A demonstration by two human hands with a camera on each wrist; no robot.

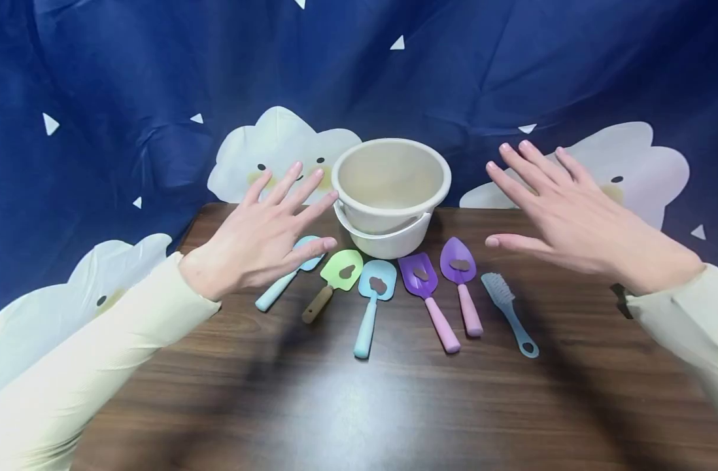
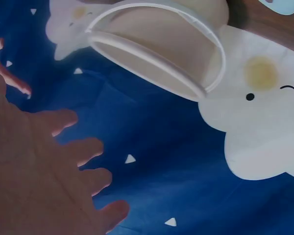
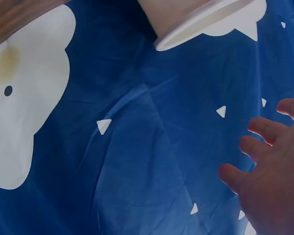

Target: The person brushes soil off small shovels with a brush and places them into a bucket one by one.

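Note:
Both hands hover in the air with fingers spread, holding nothing. My left hand is left of a white bucket, its fingertips overlapping the rim in the head view. On the right, my right hand is apart from the bucket. Below them lie a light blue toy shovel partly hidden by the left hand, a green shovel with a brown handle, a second light blue shovel, a square purple shovel and a pointed purple shovel with pink handles, and a grey-blue brush.
Everything stands on a dark wooden table. Behind its far edge hangs a blue curtain printed with white clouds and triangles. The bucket's handle hangs down at its front. Dark patches mark several shovel blades.

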